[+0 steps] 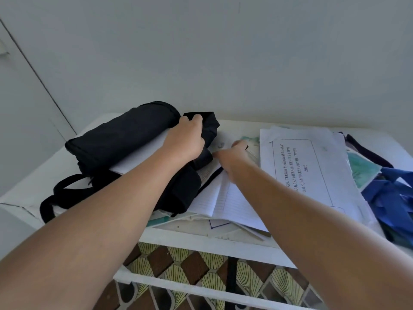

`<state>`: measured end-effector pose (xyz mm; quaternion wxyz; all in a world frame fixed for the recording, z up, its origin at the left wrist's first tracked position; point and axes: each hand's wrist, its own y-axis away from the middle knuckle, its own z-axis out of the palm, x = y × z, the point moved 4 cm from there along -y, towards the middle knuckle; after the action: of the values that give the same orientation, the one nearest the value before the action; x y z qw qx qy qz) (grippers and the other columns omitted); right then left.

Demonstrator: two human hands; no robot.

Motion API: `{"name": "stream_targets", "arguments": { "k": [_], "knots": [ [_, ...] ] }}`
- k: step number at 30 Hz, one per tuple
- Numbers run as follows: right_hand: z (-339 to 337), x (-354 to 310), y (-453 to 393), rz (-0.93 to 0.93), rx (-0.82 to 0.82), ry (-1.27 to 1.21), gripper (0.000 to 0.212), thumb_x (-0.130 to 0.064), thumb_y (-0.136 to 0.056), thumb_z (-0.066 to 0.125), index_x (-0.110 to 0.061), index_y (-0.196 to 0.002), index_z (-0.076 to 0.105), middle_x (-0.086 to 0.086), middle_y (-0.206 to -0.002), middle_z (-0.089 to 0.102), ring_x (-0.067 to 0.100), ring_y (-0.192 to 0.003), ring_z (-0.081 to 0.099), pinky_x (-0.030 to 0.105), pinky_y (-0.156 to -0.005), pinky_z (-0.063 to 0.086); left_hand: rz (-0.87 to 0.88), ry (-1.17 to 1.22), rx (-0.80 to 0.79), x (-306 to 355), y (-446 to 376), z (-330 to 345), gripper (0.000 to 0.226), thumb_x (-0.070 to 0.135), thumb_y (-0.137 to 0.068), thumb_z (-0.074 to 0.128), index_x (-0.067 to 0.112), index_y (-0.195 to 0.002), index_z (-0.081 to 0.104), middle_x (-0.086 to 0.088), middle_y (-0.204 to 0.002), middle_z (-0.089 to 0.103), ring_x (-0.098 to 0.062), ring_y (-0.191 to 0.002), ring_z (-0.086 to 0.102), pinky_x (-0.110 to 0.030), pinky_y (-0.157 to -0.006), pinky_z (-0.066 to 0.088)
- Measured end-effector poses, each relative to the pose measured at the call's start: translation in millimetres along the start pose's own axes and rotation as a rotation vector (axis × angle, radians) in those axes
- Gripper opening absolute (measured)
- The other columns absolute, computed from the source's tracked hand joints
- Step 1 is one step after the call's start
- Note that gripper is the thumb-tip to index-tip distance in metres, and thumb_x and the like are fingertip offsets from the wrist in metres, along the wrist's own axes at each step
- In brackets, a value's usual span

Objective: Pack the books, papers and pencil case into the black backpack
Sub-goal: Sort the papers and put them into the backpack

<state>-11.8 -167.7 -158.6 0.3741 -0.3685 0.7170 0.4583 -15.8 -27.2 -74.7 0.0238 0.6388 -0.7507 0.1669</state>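
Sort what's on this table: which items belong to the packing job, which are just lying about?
Job: black backpack, gripped by the left hand; lined notebook under the right hand; printed papers.

Lying about: blue cloth, table's right side.

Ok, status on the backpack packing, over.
Left hand grips black backpack flap. Right hand on lined notebook. Papers unpacked.
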Motion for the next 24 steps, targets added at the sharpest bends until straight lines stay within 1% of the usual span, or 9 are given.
{"name": "stream_targets", "arguments": {
  "k": [3, 6, 9, 11, 14, 17, 19, 21, 24],
  "knots": [
    [1, 5, -4, -0.035, 0.048, -0.191, 0.057, -0.013, -0.093, 0.067, -0.013, -0.142, 0.037, 0.012, -0.122, 0.054, 0.025, -0.096, 0.055, 0.043, -0.088, 0.054, 0.004, -0.016, -0.015, 2, 0, 2, 0.015, 0.008, -0.094, 0.054, 0.009, -0.107, 0.047, -0.014, -0.109, 0.049, -0.036, -0.078, 0.059, -0.051, -0.076, 0.055],
    [1, 13, 0, 0.188, 0.031, -0.419, 0.026, -0.034, -0.101, 0.054, -0.02, -0.12, 0.043, -0.001, -0.094, 0.049, 0.017, -0.075, 0.045, 0.031, -0.064, 0.041, 0.027, -0.06, -0.007, 3, 2, 2, 0.016, 0.008, -0.095, 0.055, 0.01, -0.107, 0.045, -0.014, -0.109, 0.048, -0.032, -0.072, 0.057, -0.045, -0.068, 0.053],
    [-3, 11, -5, 0.102, 0.015, -0.322, 0.036, -0.015, -0.088, 0.064, -0.024, -0.113, 0.04, 0.005, -0.089, 0.049, 0.015, -0.069, 0.043, 0.026, -0.055, 0.036, 0.054, -0.147, 0.002, 1, 2, -3, 0.018, 0.003, -0.093, 0.052, 0.012, -0.101, 0.039, -0.015, -0.107, 0.046, -0.027, -0.061, 0.048, -0.04, -0.058, 0.043],
    [-14, 4, -5, 0.016, 0.003, -0.296, 0.026, -0.006, -0.08, 0.063, -0.019, -0.095, 0.046, 0.006, -0.077, 0.04, 0.016, -0.062, 0.033, 0.029, -0.054, 0.026, 0.055, -0.188, -0.003, -4, 0, -8, 0.02, -0.001, -0.091, 0.051, 0.012, -0.099, 0.038, -0.015, -0.105, 0.045, -0.028, -0.061, 0.047, -0.04, -0.055, 0.041],
    [-47, -10, -8, -0.062, 0.079, -0.332, 0.012, -0.007, -0.078, 0.06, -0.015, -0.078, 0.051, 0.005, -0.067, 0.035, 0.018, -0.063, 0.029, 0.031, -0.056, 0.024, 0.034, -0.262, -0.034, -7, -4, -13, 0.022, -0.003, -0.089, 0.053, 0.011, -0.097, 0.038, -0.016, -0.106, 0.044, -0.03, -0.064, 0.05, -0.038, -0.052, 0.04],
    [-88, -20, -11, -0.088, 0.157, -0.43, 0.021, -0.008, -0.08, 0.056, -0.018, -0.068, 0.042, 0.002, -0.064, 0.031, 0.019, -0.066, 0.03, 0.034, -0.057, 0.024, 0.021, -0.377, -0.071, 6, -4, -8, 0.024, -0.001, -0.088, 0.056, 0.01, -0.098, 0.038, -0.017, -0.109, 0.046, -0.027, -0.067, 0.05, -0.035, -0.053, 0.036],
    [-108, -17, -16, -0.074, 0.157, -0.486, 0.013, -0.007, -0.085, 0.054, -0.015, -0.076, 0.048, 0.002, -0.069, 0.032, 0.021, -0.071, 0.033, 0.036, -0.06, 0.025, 0.078, -0.469, -0.026, 26, -4, -4, 0.024, 0.011, -0.089, 0.061, 0.01, -0.107, 0.044, -0.017, -0.116, 0.046, -0.033, -0.09, 0.052, -0.039, -0.07, 0.041],
    [-119, -14, -19, -0.067, 0.141, -0.491, 0.01, -0.005, -0.086, 0.052, -0.012, -0.092, 0.054, 0.008, -0.08, 0.039, 0.025, -0.079, 0.039, 0.038, -0.067, 0.033, 0.21, -0.388, 0.011, 57, -3, 6, 0.039, 0.037, -0.091, 0.062, 0.014, -0.121, 0.049, -0.016, -0.126, 0.044, -0.038, -0.114, 0.044, -0.046, -0.092, 0.042],
    [-130, -8, -16, -0.114, 0.111, -0.448, 0.013, 0.005, -0.091, 0.049, -0.004, -0.095, 0.057, 0.013, -0.078, 0.053, 0.024, -0.069, 0.053, 0.028, -0.056, 0.048, 0.232, -0.047, -0.283, 112, 9, 32, 0.077, 0.077, -0.088, 0.045, 0.018, -0.136, 0.045, -0.015, -0.134, 0.051, -0.036, -0.122, 0.051, -0.047, -0.097, 0.047]
  ]
}}
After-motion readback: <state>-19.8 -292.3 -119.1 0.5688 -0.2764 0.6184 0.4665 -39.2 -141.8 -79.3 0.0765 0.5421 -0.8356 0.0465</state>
